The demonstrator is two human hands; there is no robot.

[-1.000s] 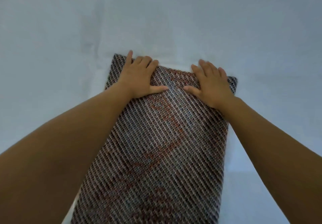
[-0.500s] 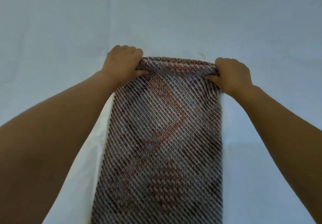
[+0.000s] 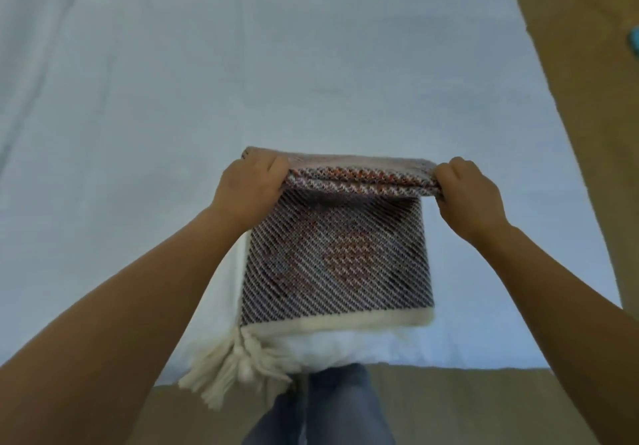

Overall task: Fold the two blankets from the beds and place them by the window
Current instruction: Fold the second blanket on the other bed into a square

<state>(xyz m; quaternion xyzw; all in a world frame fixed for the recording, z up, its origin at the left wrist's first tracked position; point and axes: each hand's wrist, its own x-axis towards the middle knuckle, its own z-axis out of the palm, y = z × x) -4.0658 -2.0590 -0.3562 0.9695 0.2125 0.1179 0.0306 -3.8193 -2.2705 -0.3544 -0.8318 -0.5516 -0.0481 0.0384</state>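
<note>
Left hand (image 3: 249,191) & right hand (image 3: 467,199), fingers curled, are gripping woven blanket's (image 3: 337,261) far fold w/ matching holds, prob. to keep edges aligned on bed (image 3: 311,64).

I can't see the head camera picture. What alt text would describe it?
A person's left hand and right hand grip the folded far edge of a dark woven blanket, holding it raised over a white bed. Its cream fringe hangs off the bed's near edge.
</note>
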